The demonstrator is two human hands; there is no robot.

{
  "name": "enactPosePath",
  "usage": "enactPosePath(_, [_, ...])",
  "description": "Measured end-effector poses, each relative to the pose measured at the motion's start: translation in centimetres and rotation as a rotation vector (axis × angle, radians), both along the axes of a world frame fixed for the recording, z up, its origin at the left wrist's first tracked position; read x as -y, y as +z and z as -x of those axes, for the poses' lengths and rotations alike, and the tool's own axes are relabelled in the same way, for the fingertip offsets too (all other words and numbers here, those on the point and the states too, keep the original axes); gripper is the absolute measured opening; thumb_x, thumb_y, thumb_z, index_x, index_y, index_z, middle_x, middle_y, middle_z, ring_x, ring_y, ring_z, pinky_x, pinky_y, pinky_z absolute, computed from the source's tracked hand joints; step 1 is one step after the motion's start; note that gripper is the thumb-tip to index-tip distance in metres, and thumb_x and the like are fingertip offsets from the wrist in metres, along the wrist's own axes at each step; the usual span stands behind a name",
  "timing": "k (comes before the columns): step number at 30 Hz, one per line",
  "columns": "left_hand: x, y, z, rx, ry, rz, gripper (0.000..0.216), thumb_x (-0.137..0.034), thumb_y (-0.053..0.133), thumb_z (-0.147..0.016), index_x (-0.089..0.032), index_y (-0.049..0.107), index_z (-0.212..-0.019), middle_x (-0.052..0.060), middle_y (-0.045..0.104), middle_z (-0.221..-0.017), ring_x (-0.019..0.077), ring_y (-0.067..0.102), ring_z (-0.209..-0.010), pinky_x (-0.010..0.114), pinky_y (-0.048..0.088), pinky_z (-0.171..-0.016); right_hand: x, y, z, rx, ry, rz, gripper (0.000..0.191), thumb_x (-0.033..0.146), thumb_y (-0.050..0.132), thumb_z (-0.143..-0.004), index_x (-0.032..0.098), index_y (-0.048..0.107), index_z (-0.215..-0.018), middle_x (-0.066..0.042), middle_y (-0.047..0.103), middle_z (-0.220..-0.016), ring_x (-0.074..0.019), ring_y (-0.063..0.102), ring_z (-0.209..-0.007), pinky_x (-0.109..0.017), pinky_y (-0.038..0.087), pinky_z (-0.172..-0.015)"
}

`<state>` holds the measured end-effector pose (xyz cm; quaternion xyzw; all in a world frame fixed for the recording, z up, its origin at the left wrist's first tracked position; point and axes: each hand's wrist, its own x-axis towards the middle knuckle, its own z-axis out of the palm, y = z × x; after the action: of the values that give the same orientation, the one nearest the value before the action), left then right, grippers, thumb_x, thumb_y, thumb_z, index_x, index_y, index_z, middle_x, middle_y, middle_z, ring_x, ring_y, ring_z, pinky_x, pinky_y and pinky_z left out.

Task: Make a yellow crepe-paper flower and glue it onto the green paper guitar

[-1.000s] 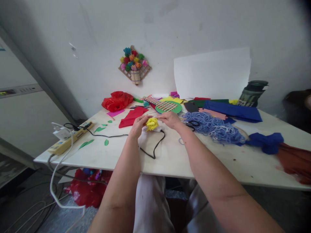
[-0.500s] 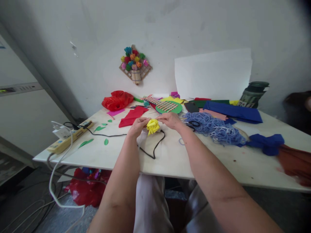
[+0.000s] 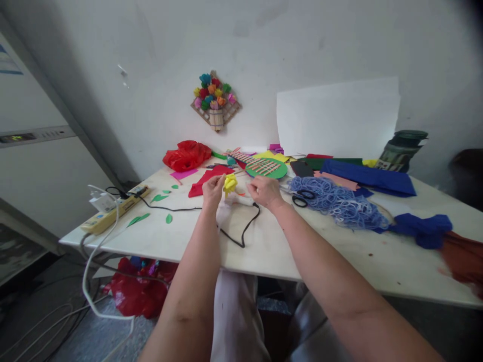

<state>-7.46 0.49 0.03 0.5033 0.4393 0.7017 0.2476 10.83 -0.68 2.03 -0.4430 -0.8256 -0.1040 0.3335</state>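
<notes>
A yellow paper flower (image 3: 230, 184) is pinched in the fingers of my left hand (image 3: 213, 192), above the table. My right hand (image 3: 266, 191) is a short way to its right, fingers curled together; whatever they may hold is too small or hidden to make out. Between and below my hands lies a white glue gun (image 3: 243, 200) with a bit of orange and a black cord, partly hard to see. Just right of my right hand, black-handled scissors (image 3: 301, 200) rest against a heap of blue yarn (image 3: 335, 203).
Red paper (image 3: 207, 182), green paper leaves (image 3: 159, 198) and a power strip (image 3: 113, 211) lie on the left. Behind my hands is a green piece with woven strips (image 3: 266, 168). Blue folded paper (image 3: 372, 176) and a jar (image 3: 402, 151) stand farther right.
My hands have moved apart; the flower has gone slightly left and up with my left hand. My right fingers, stretched toward the flower before, are now curled. The view has shifted slightly.
</notes>
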Motion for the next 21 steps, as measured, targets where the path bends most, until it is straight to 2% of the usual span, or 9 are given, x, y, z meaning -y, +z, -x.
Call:
enactPosePath(2, [-0.4, -0.2, 0.3, -0.023, 0.099, -0.012, 0.031, -0.044, 0.064, -0.07, -0.013, 0.069, -0.074, 0.002, 0.064, -0.064, 0.0125, 0.056, -0.06, 0.024, 0.043, -0.059, 0.1, -0.7, 0.7, 0.085, 0.034, 0.13, 0.027, 0.03, 0.047, -0.084, 0.017, 0.069, -0.092, -0.009, 0.067, -0.093, -0.0206, 0.059, -0.089, -0.028, 0.04, -0.072])
enactPosePath(5, [-0.9, -0.6, 0.7, -0.066, 0.194, 0.004, 0.031, -0.043, 0.06, -0.074, -0.014, 0.069, -0.077, 0.001, 0.064, -0.064, 0.0129, 0.056, -0.061, 0.024, 0.043, -0.059, 0.3, -1.5, 1.8, 0.234, 0.027, 0.268, 0.04, 0.029, 0.053, -0.077, 0.018, 0.061, -0.115, -0.012, 0.064, -0.108, -0.0251, 0.058, -0.099, -0.032, 0.042, -0.08])
enactPosePath(9, [-1.2, -0.8, 0.9, -0.172, 0.31, 0.065, 0.03, -0.042, 0.056, -0.079, -0.016, 0.07, -0.081, 0.003, 0.068, -0.07, 0.0156, 0.06, -0.069, 0.024, 0.045, -0.063, 0.8, -2.2, 3.2, 0.307, -0.036, 0.335, 0.051, 0.022, 0.052, -0.075, 0.017, 0.052, -0.125, -0.014, 0.062, -0.113, -0.0278, 0.055, -0.106, -0.035, 0.044, -0.084])
enactPosePath(12, [-0.9, -0.6, 1.0, -0.273, 0.423, 0.111, 0.029, -0.041, 0.054, -0.081, -0.017, 0.071, -0.083, 0.004, 0.07, -0.074, 0.0171, 0.062, -0.073, 0.025, 0.044, -0.065, 1.0, -2.3, 3.8, 0.303, -0.071, 0.336, 0.048, 0.019, 0.048, -0.076, 0.016, 0.052, -0.124, -0.014, 0.063, -0.112, -0.0274, 0.056, -0.106, -0.036, 0.045, -0.083])
enactPosePath(15, [-0.5, -0.3, 1.0, -0.338, 0.5, 0.153, 0.03, -0.041, 0.052, -0.083, -0.018, 0.072, -0.086, 0.005, 0.071, -0.077, 0.0173, 0.063, -0.073, 0.025, 0.044, -0.067, 0.9, -1.9, 3.3, 0.294, -0.099, 0.343, 0.043, 0.024, 0.049, -0.078, 0.016, 0.056, -0.12, -0.014, 0.065, -0.11, -0.0272, 0.059, -0.102, -0.035, 0.046, -0.08])
enactPosePath(18, [0.0, 0.0, 0.7, -0.385, 0.55, 0.201, 0.03, -0.041, 0.05, -0.085, -0.02, 0.072, -0.088, 0.005, 0.072, -0.079, 0.0176, 0.063, -0.075, 0.025, 0.042, -0.067, 0.3, -1.3, 1.3, 0.252, -0.161, 0.385, 0.034, 0.033, 0.053, -0.078, 0.02, 0.064, -0.107, -0.012, 0.07, -0.099, -0.0279, 0.064, -0.093, -0.036, 0.046, -0.076])
enactPosePath(21, [0.4, 0.3, 0.4, -0.433, 0.572, 0.24, 0.029, -0.041, 0.051, -0.085, -0.021, 0.072, -0.09, 0.005, 0.072, -0.08, 0.0182, 0.063, -0.076, 0.025, 0.041, -0.066, -0.9, -0.7, -1.5, 0.099, -0.24, 0.401, 0.028, 0.039, 0.051, -0.079, 0.024, 0.069, -0.094, -0.011, 0.071, -0.095, -0.028, 0.064, -0.09, -0.036, 0.046, -0.074])
